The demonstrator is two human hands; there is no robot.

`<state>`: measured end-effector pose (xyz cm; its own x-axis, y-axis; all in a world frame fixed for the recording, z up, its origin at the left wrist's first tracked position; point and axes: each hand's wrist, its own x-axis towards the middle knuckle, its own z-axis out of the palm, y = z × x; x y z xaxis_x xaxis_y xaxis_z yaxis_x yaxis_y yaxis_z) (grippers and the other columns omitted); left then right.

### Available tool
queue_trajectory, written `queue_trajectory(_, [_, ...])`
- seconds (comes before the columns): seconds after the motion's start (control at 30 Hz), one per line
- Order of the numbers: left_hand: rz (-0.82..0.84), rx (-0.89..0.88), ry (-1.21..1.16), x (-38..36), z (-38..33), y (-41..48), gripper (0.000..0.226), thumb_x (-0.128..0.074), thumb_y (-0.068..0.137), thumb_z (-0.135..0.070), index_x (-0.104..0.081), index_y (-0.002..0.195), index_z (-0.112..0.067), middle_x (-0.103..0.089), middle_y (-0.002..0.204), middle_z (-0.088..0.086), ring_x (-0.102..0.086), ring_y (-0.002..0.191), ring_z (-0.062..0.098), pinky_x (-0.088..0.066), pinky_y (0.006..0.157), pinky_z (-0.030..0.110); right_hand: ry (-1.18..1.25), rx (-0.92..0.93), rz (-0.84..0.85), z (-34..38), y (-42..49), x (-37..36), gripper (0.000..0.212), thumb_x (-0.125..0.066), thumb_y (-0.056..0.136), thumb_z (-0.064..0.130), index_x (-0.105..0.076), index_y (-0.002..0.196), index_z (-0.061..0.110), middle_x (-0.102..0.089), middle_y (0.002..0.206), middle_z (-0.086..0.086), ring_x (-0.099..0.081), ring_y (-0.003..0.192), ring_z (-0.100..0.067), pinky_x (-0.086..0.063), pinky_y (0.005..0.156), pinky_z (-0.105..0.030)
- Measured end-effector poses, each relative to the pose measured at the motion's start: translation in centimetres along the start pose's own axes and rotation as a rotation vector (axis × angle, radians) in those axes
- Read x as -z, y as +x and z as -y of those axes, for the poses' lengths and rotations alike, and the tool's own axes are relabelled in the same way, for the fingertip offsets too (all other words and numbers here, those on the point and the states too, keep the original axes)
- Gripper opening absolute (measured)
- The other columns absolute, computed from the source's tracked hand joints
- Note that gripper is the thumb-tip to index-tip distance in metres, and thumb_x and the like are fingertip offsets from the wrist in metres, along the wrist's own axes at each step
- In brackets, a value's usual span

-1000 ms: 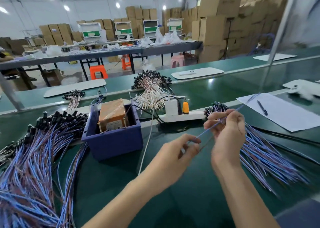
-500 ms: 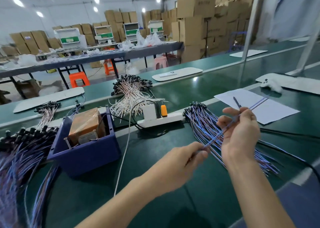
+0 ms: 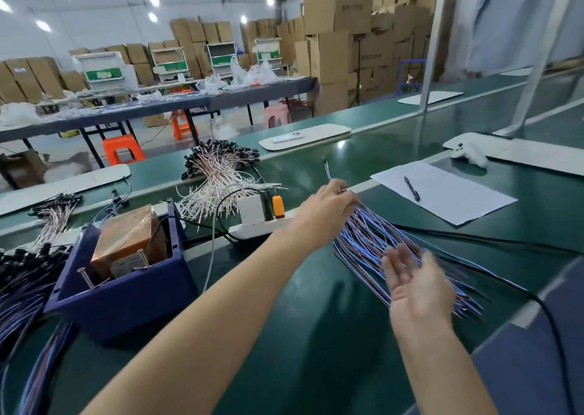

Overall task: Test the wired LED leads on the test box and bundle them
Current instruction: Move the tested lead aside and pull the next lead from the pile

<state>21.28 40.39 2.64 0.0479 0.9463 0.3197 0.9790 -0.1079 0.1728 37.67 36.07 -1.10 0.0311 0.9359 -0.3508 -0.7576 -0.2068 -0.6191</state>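
A pile of blue wired LED leads [image 3: 373, 241] lies on the green bench right of centre. My left hand [image 3: 325, 206] reaches across to the pile's far end, its fingers closed on a blue lead [image 3: 327, 169] whose end sticks up behind the hand. Nearer me, my right hand [image 3: 417, 285] hovers palm-up over the pile with fingers apart and nothing in it. The dark blue test box [image 3: 126, 294], with a tape-wrapped brown block [image 3: 126, 241] inside, stands to the left. A second heap of blue leads [image 3: 19, 291] spreads at the far left.
A white power strip [image 3: 252, 230] carrying a white adapter [image 3: 251, 209] and an orange plug [image 3: 278, 206] lies behind the box. White leads [image 3: 218, 177] are heaped beyond it. Paper [image 3: 458, 196] with a pen [image 3: 412, 188] lies at the right, and a black cable [image 3: 505, 244] crosses near it.
Both hands held one lead stretched between them. My right hand has let go and dropped open, and my left hand has carried the lead rightward to the pile.
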Motion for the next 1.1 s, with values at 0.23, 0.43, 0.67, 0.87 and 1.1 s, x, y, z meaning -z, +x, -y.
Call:
queue_trajectory(0.23, [0.343, 0.056, 0.062, -5.4, 0.6, -2.6, 0.078, -0.048, 0.092, 0.002, -0.016, 0.16, -0.019, -0.013, 0.164, 0.011, -0.034, 0.144, 0.035, -0.043, 0.107, 0.046, -0.154, -0.247, 0.15, -2.6, -1.8, 1.2, 0.017, -0.045, 0.105, 0.011, -0.061, 0.108, 0.008, -0.069, 0.112, -0.015, -0.068, 0.098, -0.024, -0.053, 0.082, -0.033])
queue_trajectory(0.43, [0.191, 0.128, -0.338, -0.6, 1.6, -9.4, 0.051, -0.038, 0.106, -0.012, -0.03, 0.155, -0.023, -0.049, 0.143, -0.001, -0.053, 0.125, 0.015, -0.038, 0.106, 0.025, -0.47, -0.136, 0.297, -5.6, -3.3, -0.2, 0.023, -0.044, 0.104, 0.01, -0.066, 0.103, 0.017, -0.074, 0.089, -0.003, -0.067, 0.07, -0.014, -0.053, 0.069, -0.028])
queue_trajectory(0.67, [0.174, 0.39, -0.714, 6.3, 5.9, -24.8, 0.027, -0.052, 0.101, -0.032, -0.06, 0.127, -0.031, -0.072, 0.113, -0.009, -0.069, 0.101, 0.01, -0.053, 0.092, 0.026, -0.841, -0.032, 0.73, -10.9, -6.5, -1.8, 0.026, -0.049, 0.101, 0.012, -0.069, 0.092, 0.026, -0.073, 0.079, 0.005, -0.061, 0.062, -0.006, -0.048, 0.063, -0.016])
queue_trajectory(0.87, [0.161, 0.67, -0.749, 11.8, 10.7, -35.0, 0.036, -0.053, 0.095, -0.043, -0.063, 0.125, -0.025, -0.073, 0.11, -0.003, -0.072, 0.089, 0.019, -0.058, 0.072, 0.029, -1.041, 0.102, 1.185, -17.6, -12.1, -4.9, 0.028, -0.045, 0.102, 0.027, -0.065, 0.094, 0.044, -0.071, 0.088, 0.01, -0.064, 0.07, -0.013, -0.052, 0.067, -0.026])
queue_trajectory(1.1, [-0.306, 0.988, -0.122, 15.5, 19.4, -40.8, 0.017, -0.054, 0.103, -0.026, -0.069, 0.099, -0.019, -0.071, 0.077, 0.0, -0.062, 0.06, 0.013, -0.052, 0.057, 0.03, -1.053, 0.074, 1.32, -21.7, -12.9, -5.3, 0.031, -0.047, 0.106, 0.021, -0.067, 0.097, 0.043, -0.07, 0.08, 0.001, -0.056, 0.06, -0.01, -0.05, 0.06, -0.026])
